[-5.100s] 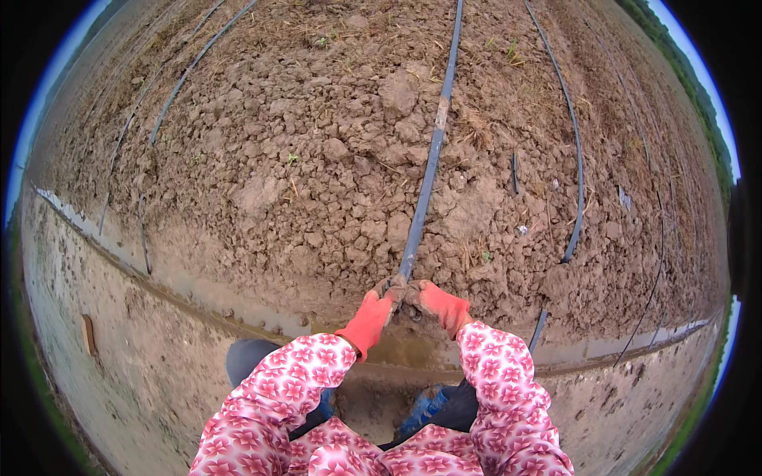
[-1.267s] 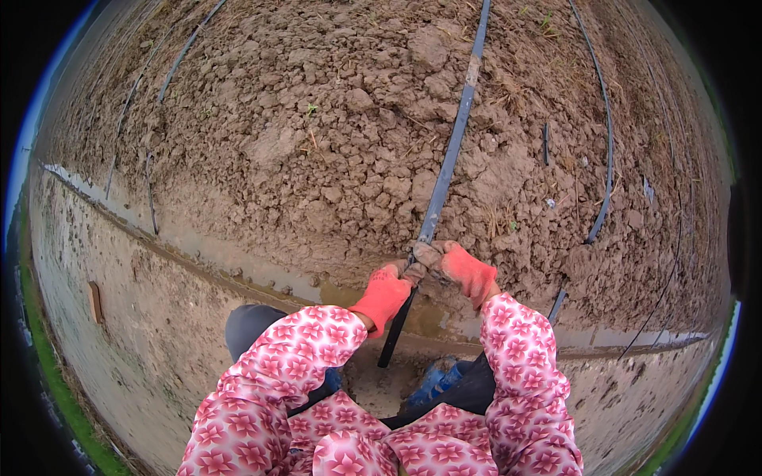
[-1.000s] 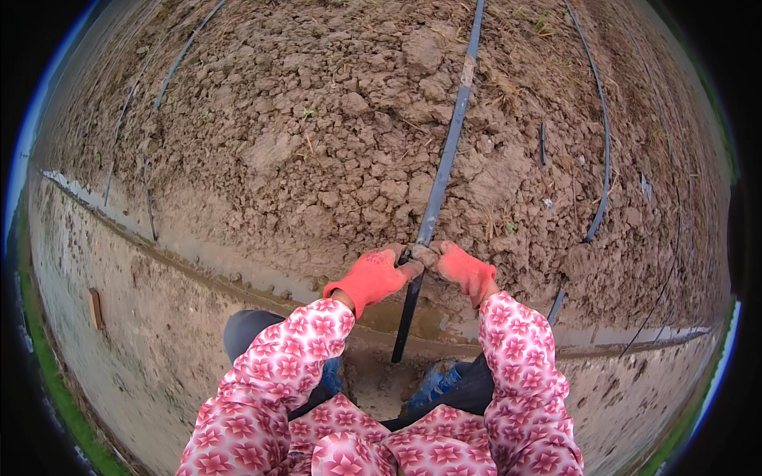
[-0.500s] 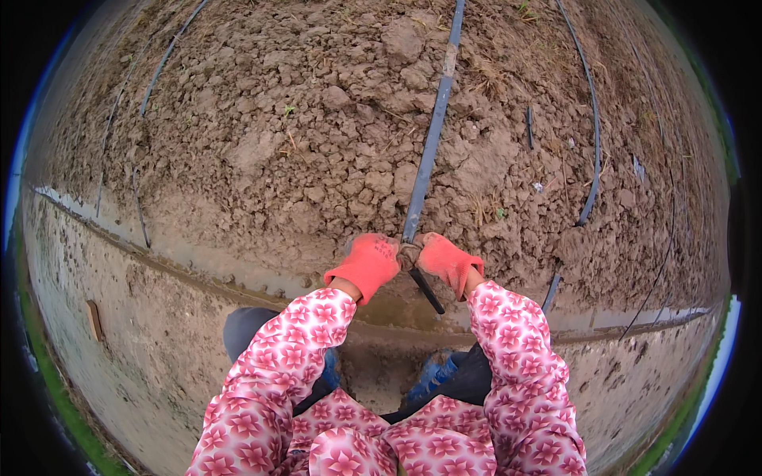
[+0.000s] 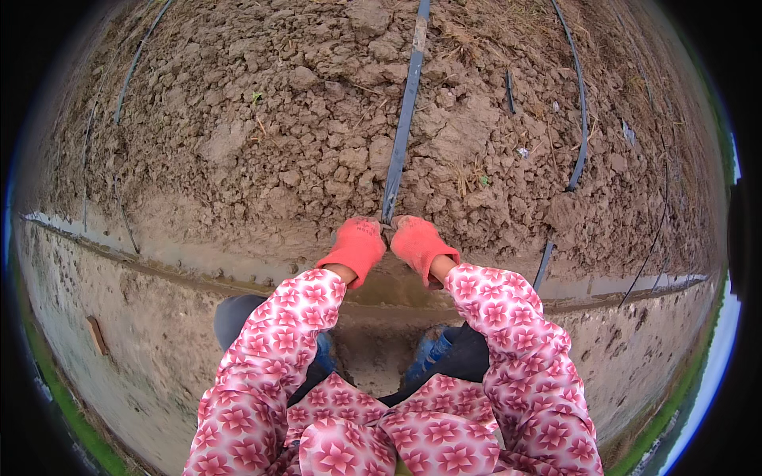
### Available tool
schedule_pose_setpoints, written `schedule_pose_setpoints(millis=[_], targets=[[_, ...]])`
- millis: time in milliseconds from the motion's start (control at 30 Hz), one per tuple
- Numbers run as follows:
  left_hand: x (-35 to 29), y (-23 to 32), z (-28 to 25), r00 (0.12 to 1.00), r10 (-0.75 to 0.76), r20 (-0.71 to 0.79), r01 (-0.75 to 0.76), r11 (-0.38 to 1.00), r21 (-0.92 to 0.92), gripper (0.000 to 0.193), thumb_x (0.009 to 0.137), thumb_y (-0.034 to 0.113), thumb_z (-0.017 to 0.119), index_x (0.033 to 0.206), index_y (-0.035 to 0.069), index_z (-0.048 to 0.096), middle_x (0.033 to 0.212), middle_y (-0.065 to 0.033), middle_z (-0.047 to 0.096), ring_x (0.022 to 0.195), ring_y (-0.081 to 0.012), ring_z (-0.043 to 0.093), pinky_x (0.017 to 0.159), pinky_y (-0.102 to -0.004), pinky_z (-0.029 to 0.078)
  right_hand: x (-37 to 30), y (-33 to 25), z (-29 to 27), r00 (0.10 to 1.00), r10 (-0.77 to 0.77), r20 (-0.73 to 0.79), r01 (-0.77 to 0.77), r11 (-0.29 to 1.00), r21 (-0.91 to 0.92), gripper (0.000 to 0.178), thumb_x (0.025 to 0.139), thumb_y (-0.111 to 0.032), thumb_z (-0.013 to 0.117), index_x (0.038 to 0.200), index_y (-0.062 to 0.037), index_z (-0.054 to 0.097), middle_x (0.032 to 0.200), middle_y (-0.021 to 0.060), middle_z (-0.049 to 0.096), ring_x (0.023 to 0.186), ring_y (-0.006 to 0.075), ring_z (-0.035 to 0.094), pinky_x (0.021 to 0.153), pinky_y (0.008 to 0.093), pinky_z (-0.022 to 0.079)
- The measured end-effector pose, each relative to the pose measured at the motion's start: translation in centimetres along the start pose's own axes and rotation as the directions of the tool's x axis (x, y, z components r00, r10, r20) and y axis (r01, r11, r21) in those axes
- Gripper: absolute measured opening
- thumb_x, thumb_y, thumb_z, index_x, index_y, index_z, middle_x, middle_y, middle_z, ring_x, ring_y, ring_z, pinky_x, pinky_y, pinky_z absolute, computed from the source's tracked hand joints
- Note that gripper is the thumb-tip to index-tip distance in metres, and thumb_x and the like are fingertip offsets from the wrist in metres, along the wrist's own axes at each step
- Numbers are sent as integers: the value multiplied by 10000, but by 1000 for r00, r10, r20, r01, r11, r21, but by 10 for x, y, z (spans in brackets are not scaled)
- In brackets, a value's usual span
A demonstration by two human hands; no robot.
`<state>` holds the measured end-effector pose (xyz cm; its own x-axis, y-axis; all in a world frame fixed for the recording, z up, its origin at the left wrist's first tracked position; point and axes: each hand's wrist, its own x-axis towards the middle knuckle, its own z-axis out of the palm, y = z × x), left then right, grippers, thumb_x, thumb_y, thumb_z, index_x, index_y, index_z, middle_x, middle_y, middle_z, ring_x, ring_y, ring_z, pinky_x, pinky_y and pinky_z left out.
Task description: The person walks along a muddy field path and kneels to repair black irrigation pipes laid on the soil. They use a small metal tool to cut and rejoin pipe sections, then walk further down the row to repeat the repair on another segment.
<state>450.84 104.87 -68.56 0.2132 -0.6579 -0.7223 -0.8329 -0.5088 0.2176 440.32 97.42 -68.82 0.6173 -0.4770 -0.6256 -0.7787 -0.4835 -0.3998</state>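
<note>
A flat black drip hose [image 5: 403, 119] runs from the far edge of the soil bed straight down to my gloved hands. At its near end my left hand [image 5: 358, 243], in an orange-red work glove, is closed on it. My right hand [image 5: 418, 243], in a matching glove, is closed against the left, its fingers curled at the same spot on the hose. The knuckles almost touch. My fingertips and the very end of the hose are hidden behind the gloves.
Cloddy brown soil [image 5: 317, 143] fills the bed ahead. More black hoses lie at the right [image 5: 582, 103] and left [image 5: 135, 63]. A short black hose piece [image 5: 509, 91] rests on the soil. Below my hands runs a muddy wet furrow where my blue boots [image 5: 429, 355] stand.
The hose's loose tail, which stuck out below my hands, is now out of sight. Both hands have drawn together and the right has turned inward. The whole view has shifted slightly.
</note>
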Motion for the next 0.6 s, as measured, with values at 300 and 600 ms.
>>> schedule_pose_setpoints(millis=[300, 600], targets=[[-2, 1, -2, 995, -20, -101, 9, 994, -106, 286, 794, 209, 499, 917, -34, 587, 978, -188, 603, 940, -316, 568, 824, -369, 445, 6, 3, 0, 987, -143, 70, 156, 958, -242, 220, 782, -188, 508, 891, -26, 609, 907, 176, 623, 846, 331, 606, 690, 390, 487], [-23, -6, 28, 958, -221, -185, -8, 621, -784, 365, 751, 225, 636, 1038, 28, 527, 919, -185, 607, 864, -335, 572, 757, -375, 438, 11, 31, 3, 967, -221, 129, 12, 545, 838, 308, 868, -245, 561, 1025, 19, 592, 857, 22, 608, 752, 89, 520, 661, 225, 436]])
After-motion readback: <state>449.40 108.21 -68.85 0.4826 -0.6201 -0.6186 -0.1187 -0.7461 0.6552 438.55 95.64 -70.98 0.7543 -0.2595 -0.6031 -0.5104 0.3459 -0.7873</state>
